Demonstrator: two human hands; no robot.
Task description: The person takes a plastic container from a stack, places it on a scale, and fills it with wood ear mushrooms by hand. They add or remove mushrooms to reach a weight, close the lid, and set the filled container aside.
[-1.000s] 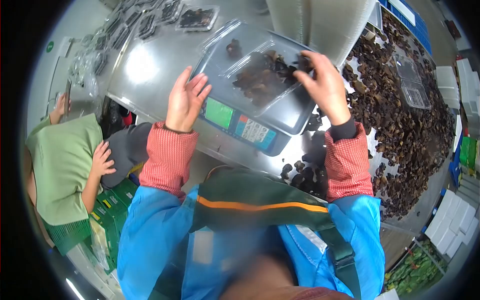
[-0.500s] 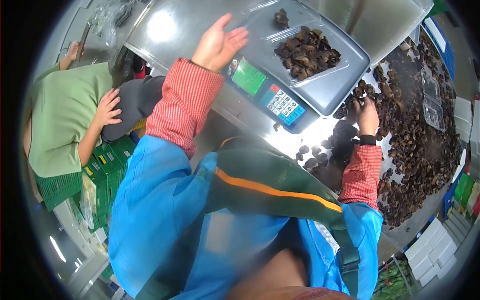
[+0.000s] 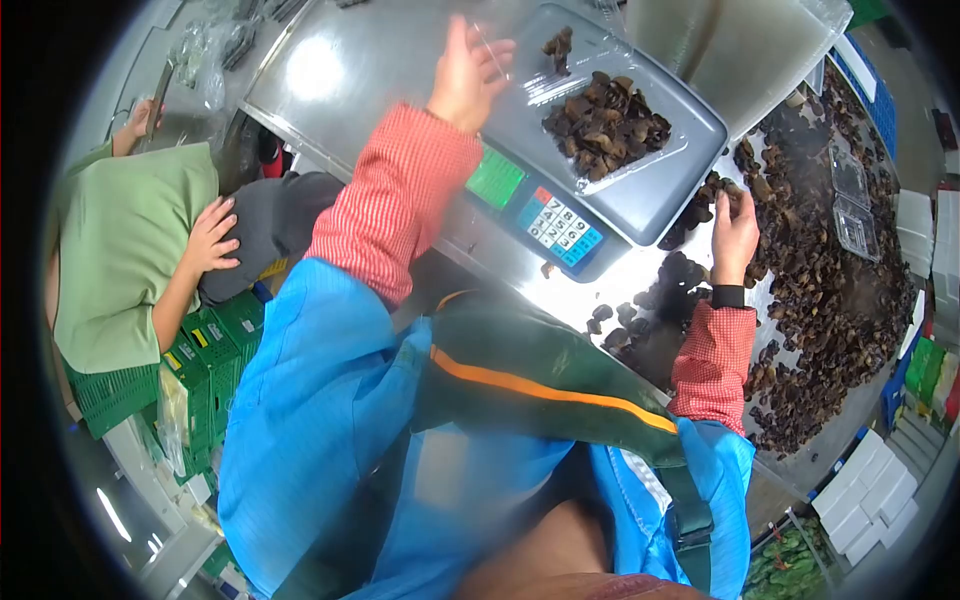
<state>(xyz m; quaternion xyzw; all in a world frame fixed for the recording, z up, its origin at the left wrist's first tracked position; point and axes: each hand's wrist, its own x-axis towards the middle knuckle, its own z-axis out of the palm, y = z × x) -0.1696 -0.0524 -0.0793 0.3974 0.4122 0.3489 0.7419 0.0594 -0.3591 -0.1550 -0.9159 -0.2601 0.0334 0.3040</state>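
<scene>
My right hand [image 3: 736, 240] curls at mushrooms [image 3: 696, 212] beside the scale [image 3: 603, 256]; I can't tell if it grips any. The tub [image 3: 645, 167] lies between it and my spread left hand [image 3: 466, 82].

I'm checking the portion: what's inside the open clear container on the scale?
One half of the container holds a heap of dark, curled pieces; the other half, a small clump. The heap's upper pieces hide whatever lies beneath.
</scene>
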